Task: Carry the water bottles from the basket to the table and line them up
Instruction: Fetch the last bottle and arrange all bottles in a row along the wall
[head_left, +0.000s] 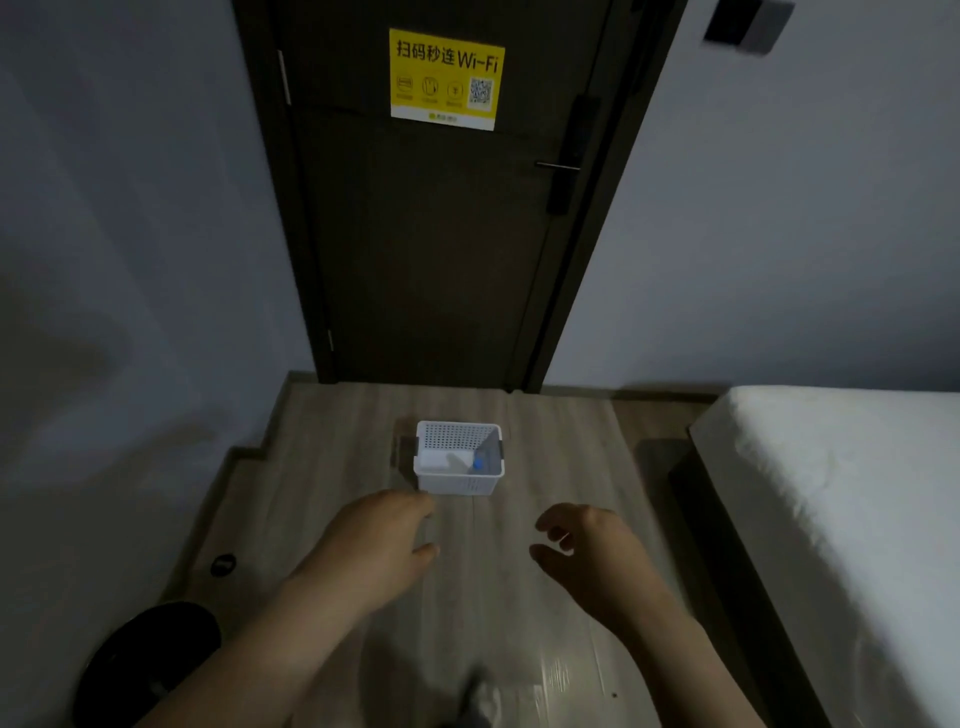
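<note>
"Holding anything at the moment?"

"Nothing. My left hand (379, 545) and my right hand (597, 558) are both stretched out in front of me, apart from each other, with the fingers loosely bent and empty. A black rounded object (150, 660) sits low by my left forearm, and a white mattress (831, 493) runs along my right side."

"Where are the water bottles?"

"Just beyond my fingertips, in the small white perforated plastic basket (457, 486) standing on the pale wood-grain floor (561, 441). Inside it I see a clear water bottle with a blue cap (475, 462), low against the right side. A pale shape lies to its left, too blurred for me to tell if it is a second one. My left hand is close to the basket's front left corner without touching it. My right hand is further off."

"And past the basket?"

"A dark brown door (431, 260) with a metal lever handle (558, 166), and a yellow Wi-Fi sign (447, 78) stuck high on it."
</note>
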